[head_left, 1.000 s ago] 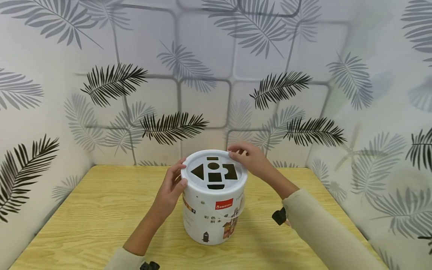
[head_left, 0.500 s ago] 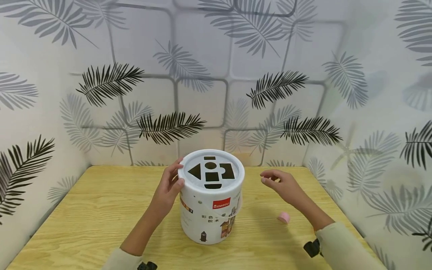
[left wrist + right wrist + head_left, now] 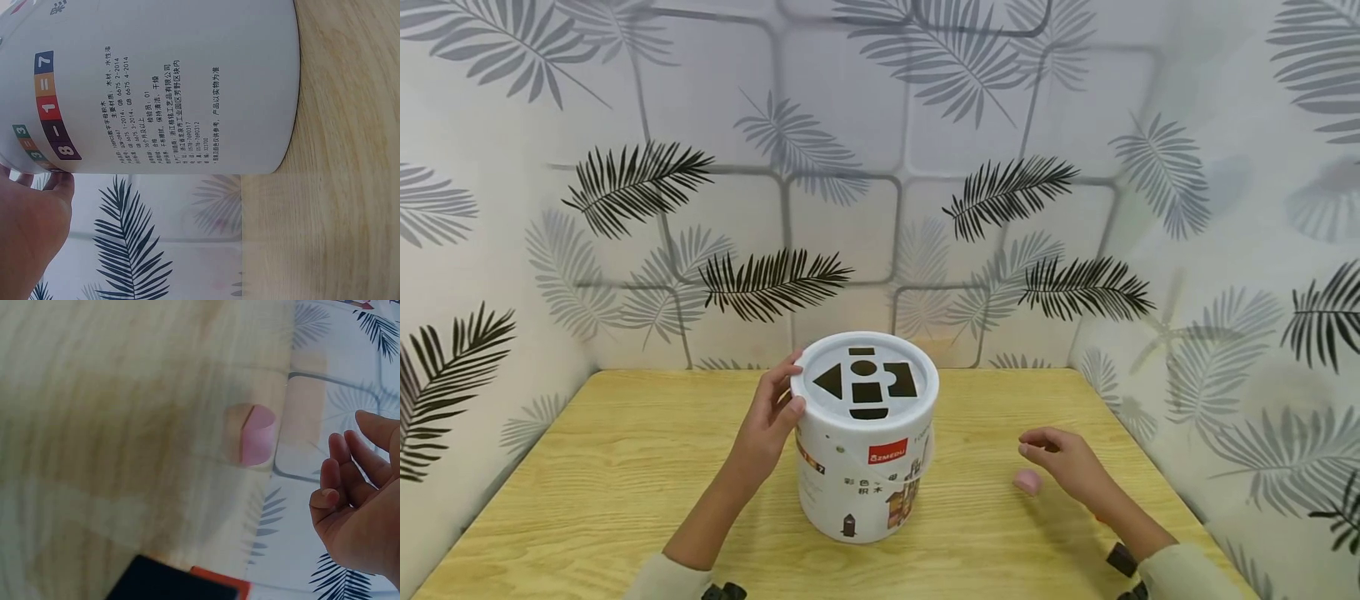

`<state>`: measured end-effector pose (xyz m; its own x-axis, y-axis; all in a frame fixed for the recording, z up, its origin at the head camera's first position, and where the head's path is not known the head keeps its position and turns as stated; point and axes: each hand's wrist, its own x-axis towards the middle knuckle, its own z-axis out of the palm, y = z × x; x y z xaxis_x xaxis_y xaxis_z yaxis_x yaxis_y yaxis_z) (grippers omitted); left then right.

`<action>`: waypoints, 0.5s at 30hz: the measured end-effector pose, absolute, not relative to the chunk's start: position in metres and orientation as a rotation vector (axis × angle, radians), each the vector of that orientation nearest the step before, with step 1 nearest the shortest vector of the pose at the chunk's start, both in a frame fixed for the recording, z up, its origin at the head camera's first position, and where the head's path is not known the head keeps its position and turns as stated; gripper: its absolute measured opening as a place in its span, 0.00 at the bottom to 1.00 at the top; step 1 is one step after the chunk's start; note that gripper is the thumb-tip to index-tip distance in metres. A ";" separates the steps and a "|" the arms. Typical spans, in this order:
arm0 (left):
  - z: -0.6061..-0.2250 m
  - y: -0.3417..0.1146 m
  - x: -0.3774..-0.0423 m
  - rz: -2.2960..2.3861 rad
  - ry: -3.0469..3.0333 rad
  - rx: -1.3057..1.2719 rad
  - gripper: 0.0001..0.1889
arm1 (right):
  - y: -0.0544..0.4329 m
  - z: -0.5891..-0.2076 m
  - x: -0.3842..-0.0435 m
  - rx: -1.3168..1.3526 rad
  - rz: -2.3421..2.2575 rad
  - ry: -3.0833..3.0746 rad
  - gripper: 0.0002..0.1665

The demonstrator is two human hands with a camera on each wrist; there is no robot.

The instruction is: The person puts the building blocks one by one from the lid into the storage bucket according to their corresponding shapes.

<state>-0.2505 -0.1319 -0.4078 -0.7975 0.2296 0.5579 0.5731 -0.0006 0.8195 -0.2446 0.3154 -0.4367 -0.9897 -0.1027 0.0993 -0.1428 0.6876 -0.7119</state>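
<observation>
A white toy-block bucket point(image 3: 857, 475) with printed sides stands upright on the table. Its white lid point(image 3: 829, 352) has several cut-out shapes, among them a triangle, a circle and a rectangle. My left hand point(image 3: 765, 423) holds the bucket's upper rim at the left, thumb at the front; in the left wrist view that hand point(image 3: 31, 231) touches the top end of the bucket point(image 3: 206, 75). My right hand point(image 3: 1067, 467), fingers loosely bent and holding nothing, hovers just right of a small pink block point(image 3: 1027, 482). The right wrist view shows this pink block point(image 3: 258, 436) with one rounded face, apart from the fingers.
An orange-red piece point(image 3: 240, 586) lies partly hidden by a black object point(image 3: 175, 581) in the right wrist view. The wooden table point(image 3: 647, 450) meets leaf-patterned walls point(image 3: 850, 208) at the back and sides. A thin handle point(image 3: 929, 454) hangs on the bucket's right side.
My right hand has left the lid's right rim and moved right and down towards the pink block, which has come into sight. My left hand stays at the rim.
</observation>
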 end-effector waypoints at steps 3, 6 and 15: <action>-0.407 -0.132 -0.250 -1.878 -2.007 -0.841 0.22 | 0.319 -0.442 -0.243 0.174 1.161 -2.853 0.23; -0.406 -0.131 -0.250 -1.882 -2.004 -0.843 0.22 | 0.322 -0.447 -0.243 0.148 1.102 -2.882 0.21; -0.408 -0.131 -0.251 -1.872 -2.009 -0.841 0.22 | 0.326 -0.461 -0.244 0.065 1.096 -2.930 0.18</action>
<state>-0.2509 -0.1314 -0.4076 -0.7956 0.2284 0.5611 0.5757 -0.0030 0.8176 -0.2437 0.3261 -0.4606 -0.9990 -0.0345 0.0268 -0.0436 0.7539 -0.6556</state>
